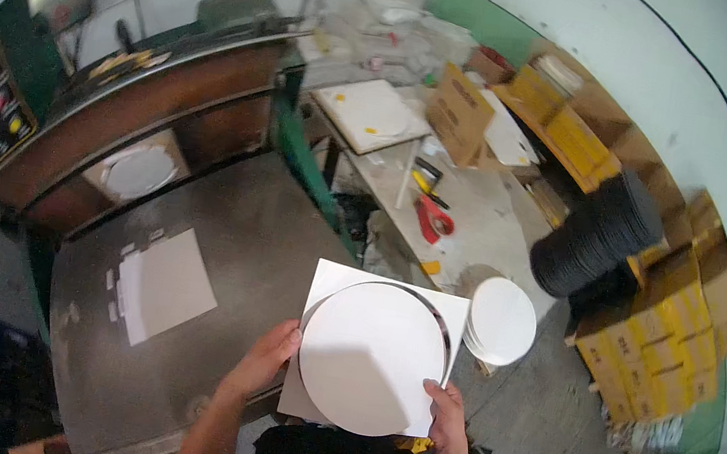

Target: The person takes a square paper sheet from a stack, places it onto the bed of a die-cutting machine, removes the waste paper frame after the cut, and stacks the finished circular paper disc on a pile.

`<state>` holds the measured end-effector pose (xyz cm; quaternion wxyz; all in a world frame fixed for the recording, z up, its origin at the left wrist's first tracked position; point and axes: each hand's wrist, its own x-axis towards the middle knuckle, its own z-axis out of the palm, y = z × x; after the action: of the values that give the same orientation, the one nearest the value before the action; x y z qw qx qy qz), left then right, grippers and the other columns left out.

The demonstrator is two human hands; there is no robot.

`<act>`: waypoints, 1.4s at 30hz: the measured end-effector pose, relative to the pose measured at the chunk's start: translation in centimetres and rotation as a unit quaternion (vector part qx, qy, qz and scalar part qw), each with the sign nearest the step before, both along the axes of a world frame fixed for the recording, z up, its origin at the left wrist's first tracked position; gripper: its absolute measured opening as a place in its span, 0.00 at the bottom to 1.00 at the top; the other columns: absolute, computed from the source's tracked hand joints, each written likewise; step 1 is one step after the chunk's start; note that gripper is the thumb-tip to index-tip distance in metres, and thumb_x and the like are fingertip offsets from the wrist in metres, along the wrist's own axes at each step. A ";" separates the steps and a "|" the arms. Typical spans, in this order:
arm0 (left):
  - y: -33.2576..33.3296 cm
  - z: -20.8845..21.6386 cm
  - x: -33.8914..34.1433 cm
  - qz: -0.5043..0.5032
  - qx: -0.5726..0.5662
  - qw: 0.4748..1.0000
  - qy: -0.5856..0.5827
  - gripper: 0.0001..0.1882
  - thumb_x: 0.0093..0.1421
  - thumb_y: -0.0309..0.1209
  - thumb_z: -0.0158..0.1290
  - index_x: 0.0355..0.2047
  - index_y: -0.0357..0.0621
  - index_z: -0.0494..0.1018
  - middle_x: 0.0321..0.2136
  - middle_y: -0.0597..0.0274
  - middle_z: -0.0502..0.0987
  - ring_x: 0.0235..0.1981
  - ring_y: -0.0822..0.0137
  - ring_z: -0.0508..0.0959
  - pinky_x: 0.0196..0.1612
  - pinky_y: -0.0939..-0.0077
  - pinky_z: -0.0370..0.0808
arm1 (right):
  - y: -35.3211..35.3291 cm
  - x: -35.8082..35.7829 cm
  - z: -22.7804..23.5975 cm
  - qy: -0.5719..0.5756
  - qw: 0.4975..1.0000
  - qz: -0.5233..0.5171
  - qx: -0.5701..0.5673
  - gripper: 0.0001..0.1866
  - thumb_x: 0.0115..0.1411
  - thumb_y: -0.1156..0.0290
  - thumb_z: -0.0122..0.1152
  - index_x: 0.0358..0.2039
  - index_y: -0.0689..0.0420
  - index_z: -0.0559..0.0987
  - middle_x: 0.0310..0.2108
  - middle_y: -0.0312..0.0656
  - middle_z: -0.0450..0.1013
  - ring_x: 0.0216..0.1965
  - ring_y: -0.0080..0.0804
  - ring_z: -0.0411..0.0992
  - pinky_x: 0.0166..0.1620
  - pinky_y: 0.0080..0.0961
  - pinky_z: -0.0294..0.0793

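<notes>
In front of my body I hold a white square sheet with a round cut in it. A white disc sits in the cut, with a dark crescent gap along its upper right edge. My left hand is closed on the sheet's left edge. The right edge is gripped by my right hand, its thumb on top near the disc's rim. The fingers beneath the sheet are mostly hidden.
At left, a metal press table bears a pale sheet stack. Beyond is a worktable with a red tape dispenser. To the right stand stacked white discs, a black disc stack and yellow-brown cartons.
</notes>
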<state>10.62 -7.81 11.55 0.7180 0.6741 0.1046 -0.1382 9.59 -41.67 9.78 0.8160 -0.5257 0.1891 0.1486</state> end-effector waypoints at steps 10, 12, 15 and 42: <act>-14.1 4.4 2.8 -0.043 0.015 0.993 -0.105 0.29 0.69 0.50 0.31 0.49 0.36 0.69 0.30 0.55 0.80 0.27 0.66 0.78 0.30 0.74 0.72 | -9.8 -1.2 -3.2 0.083 0.984 -0.064 0.145 0.24 0.59 0.64 0.61 0.51 0.67 0.72 0.42 0.46 0.76 0.40 0.35 0.76 0.45 0.30 0.76; -17.0 4.1 4.2 -0.127 -0.043 0.990 -0.049 0.33 0.67 0.52 0.32 0.56 0.34 0.64 0.34 0.52 0.79 0.30 0.64 0.78 0.33 0.73 0.73 | -11.5 -0.9 -2.6 0.049 0.990 -0.081 0.108 0.21 0.60 0.67 0.59 0.51 0.64 0.72 0.44 0.44 0.76 0.41 0.32 0.75 0.47 0.30 0.74; -23.0 7.2 6.1 -0.198 -0.019 0.979 -0.036 0.29 0.65 0.41 0.45 0.59 0.32 0.61 0.45 0.49 0.75 0.44 0.64 0.75 0.48 0.70 0.70 | -15.5 -1.3 -2.9 0.013 0.990 -0.129 0.059 0.17 0.63 0.68 0.56 0.51 0.61 0.73 0.42 0.42 0.76 0.38 0.30 0.75 0.43 0.28 0.75; -44.9 -16.4 20.6 -0.128 -0.219 0.952 0.170 0.31 0.64 0.35 0.52 0.63 0.38 0.53 0.57 0.48 0.65 0.55 0.55 0.71 0.57 0.61 0.71 | -35.4 -28.1 -35.5 0.496 0.849 -0.107 -0.150 0.30 0.59 0.44 0.49 0.50 0.58 0.73 0.46 0.47 0.72 0.43 0.44 0.72 0.42 0.40 0.74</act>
<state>31.25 -52.70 -4.83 0.7961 0.4746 0.1051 -0.3605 -18.53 -77.05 -25.72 0.5358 -0.4743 0.6435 0.2716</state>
